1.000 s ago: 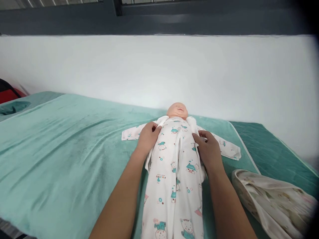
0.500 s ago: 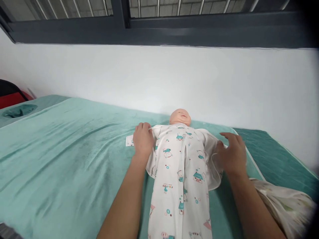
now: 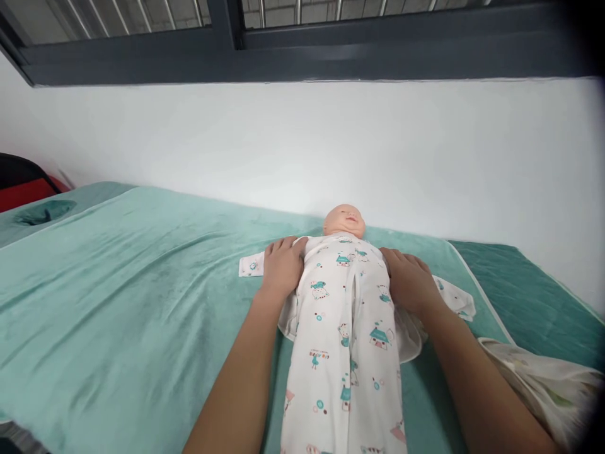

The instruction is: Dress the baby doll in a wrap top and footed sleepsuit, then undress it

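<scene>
A doll (image 3: 345, 219) lies on its back, its bare head toward the wall. White clothing (image 3: 326, 328) printed with teal houses and small animals covers its body. My left hand (image 3: 283, 268) rests on the sleeve and shoulder at the doll's left-hand side in view, fingers laid over the cloth and thumb apart. The cuff of that sleeve (image 3: 250, 265) sticks out beyond it. On the opposite side my right hand (image 3: 407, 280) lies against the clothing near the shoulder, fingers extended, fingertips partly hidden. Past its wrist the other sleeve (image 3: 456, 297) is spread outward.
A light green sheet (image 3: 142, 302) with soft wrinkles covers the bed. At right lies a crumpled pale patterned cloth (image 3: 543, 378) beside my forearm. A white wall (image 3: 236, 145) rises behind the doll, beneath a dark window frame (image 3: 378, 60). A red and black object (image 3: 26, 183) sits far left.
My right hand has moved left from the sleeve onto the doll's side, and that sleeve now lies stretched outward. My left hand has shifted slightly right, closer to the doll's shoulder.
</scene>
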A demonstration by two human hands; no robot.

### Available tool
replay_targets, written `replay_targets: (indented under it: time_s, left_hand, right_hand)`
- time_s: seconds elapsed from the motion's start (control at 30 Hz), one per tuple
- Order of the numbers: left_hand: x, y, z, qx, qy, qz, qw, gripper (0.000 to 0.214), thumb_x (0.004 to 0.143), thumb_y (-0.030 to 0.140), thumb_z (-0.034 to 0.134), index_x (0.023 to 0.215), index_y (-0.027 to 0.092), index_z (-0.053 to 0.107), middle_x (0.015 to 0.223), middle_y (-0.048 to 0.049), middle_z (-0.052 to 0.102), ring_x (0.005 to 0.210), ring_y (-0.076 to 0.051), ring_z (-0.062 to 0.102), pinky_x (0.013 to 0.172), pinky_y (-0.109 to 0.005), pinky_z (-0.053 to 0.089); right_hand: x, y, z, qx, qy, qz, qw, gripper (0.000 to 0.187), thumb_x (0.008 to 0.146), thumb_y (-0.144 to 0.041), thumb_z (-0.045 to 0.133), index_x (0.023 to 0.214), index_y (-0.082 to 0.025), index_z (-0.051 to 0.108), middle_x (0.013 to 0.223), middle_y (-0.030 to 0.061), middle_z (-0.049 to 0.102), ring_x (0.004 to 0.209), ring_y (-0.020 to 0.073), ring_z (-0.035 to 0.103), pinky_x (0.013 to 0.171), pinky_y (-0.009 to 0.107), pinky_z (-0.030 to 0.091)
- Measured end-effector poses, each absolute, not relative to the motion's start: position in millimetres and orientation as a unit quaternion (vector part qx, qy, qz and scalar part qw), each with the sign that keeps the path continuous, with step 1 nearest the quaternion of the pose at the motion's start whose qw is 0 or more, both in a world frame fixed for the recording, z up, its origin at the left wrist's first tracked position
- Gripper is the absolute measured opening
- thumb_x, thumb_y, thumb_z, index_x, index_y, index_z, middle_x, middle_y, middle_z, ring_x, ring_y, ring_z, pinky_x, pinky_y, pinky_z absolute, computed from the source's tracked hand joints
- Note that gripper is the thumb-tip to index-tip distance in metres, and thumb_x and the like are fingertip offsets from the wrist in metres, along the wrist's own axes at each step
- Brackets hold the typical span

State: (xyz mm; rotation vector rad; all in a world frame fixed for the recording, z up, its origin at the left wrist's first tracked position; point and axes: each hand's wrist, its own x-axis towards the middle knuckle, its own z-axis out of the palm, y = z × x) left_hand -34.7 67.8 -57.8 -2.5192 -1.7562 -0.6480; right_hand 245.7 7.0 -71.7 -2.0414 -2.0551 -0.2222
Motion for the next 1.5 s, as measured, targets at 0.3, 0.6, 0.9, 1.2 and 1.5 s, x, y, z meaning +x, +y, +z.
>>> replay_targets:
  time_s: [0.3,0.6,0.9,1.2,1.5]
  left_hand:
    - [-32,72,-58,-0.750,-0.616,-0.238,-0.019,0.053,0.085,0.010,0.041,0.131,0.029,0.059,0.124,-0.0043,0.067,0.117,-0.024,0.056,0.103,-0.042,0.036]
    - [-32,76,-59,-0.710,-0.646,-0.277,-0.039,0.031,0.092,0.028,0.044,0.115,0.027,0.065,0.112,-0.0053,0.071,0.110,-0.025,0.061,0.099,-0.040,0.037]
    - [-39,84,-64,-0.671,-0.679,-0.293,-0.058,0.027,0.093,0.029,0.044,0.108,0.026,0.066,0.108,-0.0061,0.074,0.106,-0.025,0.064,0.095,-0.040,0.037]
    - [-40,84,-63,-0.678,-0.680,-0.273,-0.067,0.030,0.095,0.026,0.041,0.113,0.024,0.065,0.106,-0.0076,0.074,0.106,-0.026,0.064,0.096,-0.041,0.037]
    - [-52,73,-62,-0.673,-0.643,-0.349,-0.107,0.040,0.095,0.022,0.040,0.125,0.034,0.065,0.109,-0.0024,0.070,0.102,-0.021,0.064,0.080,-0.030,0.045]
  right_hand:
    - [275,9,-82,-0.739,-0.664,0.012,0.114,0.040,0.081,-0.034,0.051,0.119,-0.028,0.059,0.122,0.0058,0.065,0.110,0.0332,0.057,0.093,0.050,0.042]
    - [187,-3,-2,-0.578,-0.750,0.063,0.314,0.042,0.091,-0.023,0.040,0.131,-0.028,0.053,0.139,0.0044,0.056,0.129,0.0231,0.050,0.104,0.040,0.042]
    - [83,81,15,-0.517,-0.851,0.059,-0.068,0.021,0.087,-0.017,0.048,0.098,-0.015,0.065,0.110,0.0145,0.063,0.091,0.0242,0.062,0.069,0.031,0.045]
    - [72,99,1,-0.503,-0.855,0.051,-0.117,0.010,0.082,-0.017,0.059,0.079,-0.017,0.068,0.074,0.0066,0.067,0.064,0.0203,0.063,0.058,0.028,0.039]
    - [120,81,26,-0.497,-0.867,0.013,-0.044,0.038,0.090,-0.036,0.050,0.127,-0.038,0.060,0.100,0.0047,0.065,0.084,0.0218,0.063,0.063,0.028,0.037]
